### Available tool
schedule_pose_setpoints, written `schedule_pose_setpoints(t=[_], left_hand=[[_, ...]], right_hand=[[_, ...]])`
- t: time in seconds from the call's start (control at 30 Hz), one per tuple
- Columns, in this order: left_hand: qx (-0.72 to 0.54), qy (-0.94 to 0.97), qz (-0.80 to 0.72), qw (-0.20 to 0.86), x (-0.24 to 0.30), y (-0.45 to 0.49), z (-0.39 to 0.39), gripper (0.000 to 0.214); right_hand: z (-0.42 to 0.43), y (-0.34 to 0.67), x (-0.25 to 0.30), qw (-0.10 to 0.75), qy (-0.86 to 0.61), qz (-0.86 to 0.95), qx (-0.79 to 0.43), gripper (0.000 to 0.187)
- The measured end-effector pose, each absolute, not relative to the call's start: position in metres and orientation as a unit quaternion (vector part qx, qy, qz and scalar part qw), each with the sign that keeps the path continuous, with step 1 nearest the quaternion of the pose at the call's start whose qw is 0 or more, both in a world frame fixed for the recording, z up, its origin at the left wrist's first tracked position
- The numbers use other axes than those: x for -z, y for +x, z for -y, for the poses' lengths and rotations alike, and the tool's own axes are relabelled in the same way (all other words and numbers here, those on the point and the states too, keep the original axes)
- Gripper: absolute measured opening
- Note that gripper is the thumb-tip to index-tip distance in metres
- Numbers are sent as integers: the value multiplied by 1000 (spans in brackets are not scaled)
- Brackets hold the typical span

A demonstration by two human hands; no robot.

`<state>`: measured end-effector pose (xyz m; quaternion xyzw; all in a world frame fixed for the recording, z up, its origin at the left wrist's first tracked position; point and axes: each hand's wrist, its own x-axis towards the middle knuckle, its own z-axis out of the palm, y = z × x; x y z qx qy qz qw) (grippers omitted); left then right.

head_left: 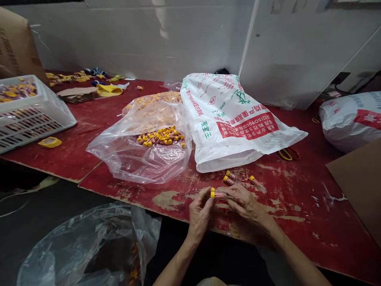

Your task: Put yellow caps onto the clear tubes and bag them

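Note:
My left hand (199, 212) and my right hand (245, 206) meet at the near edge of a worn red table (297, 206). Together they pinch a small clear tube with a yellow cap (216, 194), left fingers on the cap end and right fingers on the body. Three more yellow-capped tubes (230, 178) lie loose on the table just beyond my hands. A clear plastic bag (139, 155) holding several of the same tubes (160, 137) lies open to the left.
A white printed sack (232, 119) lies behind the loose tubes, with yellow-handled scissors (287, 153) at its right. A white crate (29, 111) sits far left, another sack (351, 119) and a cardboard sheet (360, 178) right. An empty clear bag (89, 246) hangs below the table.

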<state>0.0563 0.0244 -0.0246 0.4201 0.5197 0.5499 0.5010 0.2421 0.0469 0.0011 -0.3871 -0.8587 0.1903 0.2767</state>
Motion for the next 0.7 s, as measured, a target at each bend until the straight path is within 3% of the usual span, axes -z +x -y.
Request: schedule_pose_setpoints(t=[0.2, 0.4, 0.57, 0.7], left_hand=[[-526, 512, -532, 422, 26, 54, -17, 30], [-499, 624, -561, 216, 18, 35, -33, 29], [-435, 605, -666, 28, 11, -21, -100, 25], [-343, 596, -726, -10, 12, -75, -181, 32]], right_hand=[[-31, 216, 25, 341, -415, 823, -183, 38], [-31, 196, 51, 317, -481, 817, 15, 35], [-37, 188, 61, 307, -481, 817, 80, 27], [-59, 215, 65, 318, -484, 805, 131, 32]])
